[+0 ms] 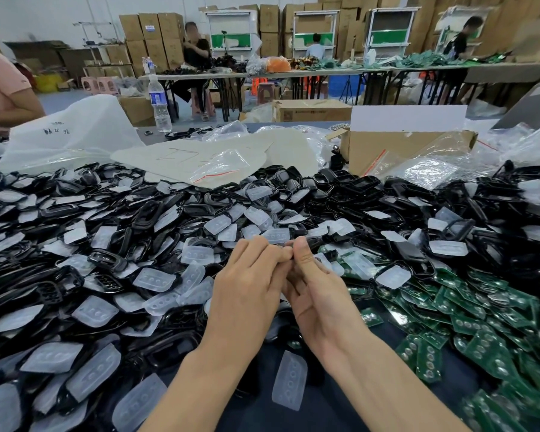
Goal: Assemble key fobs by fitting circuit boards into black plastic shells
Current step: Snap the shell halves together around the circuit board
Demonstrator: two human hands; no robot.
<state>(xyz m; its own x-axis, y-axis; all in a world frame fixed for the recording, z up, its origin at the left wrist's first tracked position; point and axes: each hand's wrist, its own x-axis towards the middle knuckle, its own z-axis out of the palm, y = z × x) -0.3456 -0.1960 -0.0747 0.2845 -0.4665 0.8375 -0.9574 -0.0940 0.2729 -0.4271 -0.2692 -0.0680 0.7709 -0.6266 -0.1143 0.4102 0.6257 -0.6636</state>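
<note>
From the head camera, the left hand [247,285] and right hand [320,296] meet at the middle of the scene, above the near edge of the heap. The fingers of both are curled in, fingertips and right thumb pressed together and pinching a small dark part [292,244]. So little of it shows that I cannot tell whether it is a shell or a board.

Black shells [75,244] lie heaped across the left and centre, running to the far right, mixed with translucent button pads [156,279]. Green circuit boards [480,322] are piled on the near right, just beside the right forearm. One loose pad [289,380] lies on the dark blue table [325,413] between the forearms.

Farther off sit clear plastic bags [206,160], an open cardboard box [396,151] on the right and a water bottle [159,101] on the left. A pink sleeve [3,85] shows at the far left edge
</note>
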